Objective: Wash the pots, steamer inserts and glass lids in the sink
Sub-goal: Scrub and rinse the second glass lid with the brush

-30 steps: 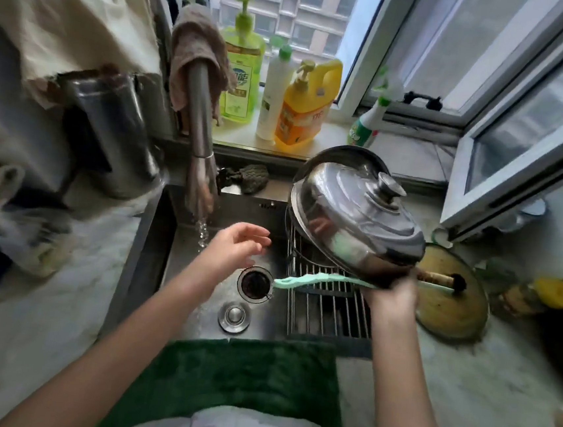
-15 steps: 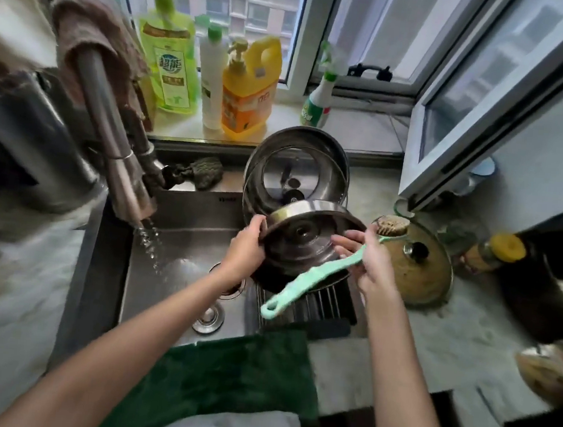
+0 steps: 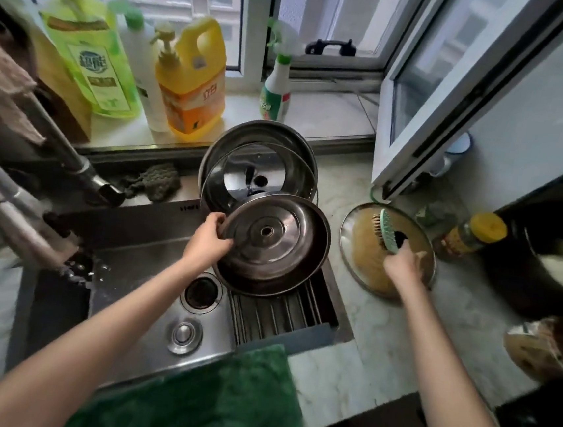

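We judge ourselves between two lids: our left hand (image 3: 207,242) curls its fingers over the left rim of the round stainless-steel lid (image 3: 272,245), underside facing us, propped on the ribbed metal drying rack (image 3: 281,311) at the right of the steel sink (image 3: 147,303). Just beyond those fingers a glass lid with a steel rim (image 3: 258,173) leans upright against a steel pot (image 3: 264,132).

Our right hand (image 3: 402,266) is closed round the handle of the mint-green plastic scrubbing brush (image 3: 386,232), bristles up, over the grimy brown glass lid (image 3: 388,251) lying flat on the marble counter (image 3: 382,329), well right of the left fingers.

Next, we think, the steel lid must be left resting securely and the dirty lid carried to the water running from the steel tap (image 3: 31,223). Wet smooth metal and glass will likely slip; a firm grip on the rim is wanted.
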Tool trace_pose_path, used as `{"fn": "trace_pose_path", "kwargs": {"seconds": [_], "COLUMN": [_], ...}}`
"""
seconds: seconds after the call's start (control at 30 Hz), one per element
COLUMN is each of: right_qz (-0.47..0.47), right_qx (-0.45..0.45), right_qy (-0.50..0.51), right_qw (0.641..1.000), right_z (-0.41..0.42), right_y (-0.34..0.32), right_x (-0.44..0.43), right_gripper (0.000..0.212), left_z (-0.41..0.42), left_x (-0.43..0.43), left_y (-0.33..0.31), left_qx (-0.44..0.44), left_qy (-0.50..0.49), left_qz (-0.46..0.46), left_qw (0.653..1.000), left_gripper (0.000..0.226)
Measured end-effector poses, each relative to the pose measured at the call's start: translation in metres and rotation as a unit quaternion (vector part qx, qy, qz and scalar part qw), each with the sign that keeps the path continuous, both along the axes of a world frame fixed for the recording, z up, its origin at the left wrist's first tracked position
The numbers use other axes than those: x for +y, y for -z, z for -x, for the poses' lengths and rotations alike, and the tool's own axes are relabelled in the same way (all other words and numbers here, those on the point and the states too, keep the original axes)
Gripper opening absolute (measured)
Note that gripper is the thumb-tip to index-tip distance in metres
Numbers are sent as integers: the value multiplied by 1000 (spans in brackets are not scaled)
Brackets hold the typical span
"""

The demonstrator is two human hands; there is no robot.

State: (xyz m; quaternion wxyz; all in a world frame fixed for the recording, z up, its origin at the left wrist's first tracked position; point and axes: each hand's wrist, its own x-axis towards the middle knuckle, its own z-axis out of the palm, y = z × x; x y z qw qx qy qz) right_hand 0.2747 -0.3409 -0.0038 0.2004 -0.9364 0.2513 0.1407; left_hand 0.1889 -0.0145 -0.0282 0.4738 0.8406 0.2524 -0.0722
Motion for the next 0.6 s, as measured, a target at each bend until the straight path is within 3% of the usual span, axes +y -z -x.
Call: {"fn": "trace_pose_path", "kwargs": {"seconds": [0.13,0.33,0.47,0.6], "right_qz": [11,35,56,56], "right_qx": [28,-13,-9,-24], "right_qy": [-15,-17,-18,-41], "right_qw": [999,999,998,997], "right_z": [-27,-43,-30,10], "right_y": [17,27,27,16], "right_x": [-4,-8,-6,-5], "right_gripper": [66,59,60,50], "left_z": [9,19,25,40], "left_x": [-2,-5,-4,-6], "left_y": [5,2,-2,-15], "left_qx": [-7,23,24,-31], "left_qy": [10,13,17,33], "left_qz": [7,-16,-28,-97], "left_qw": [1000,1000,999,994], "left_gripper": [63,70,71,71]}}
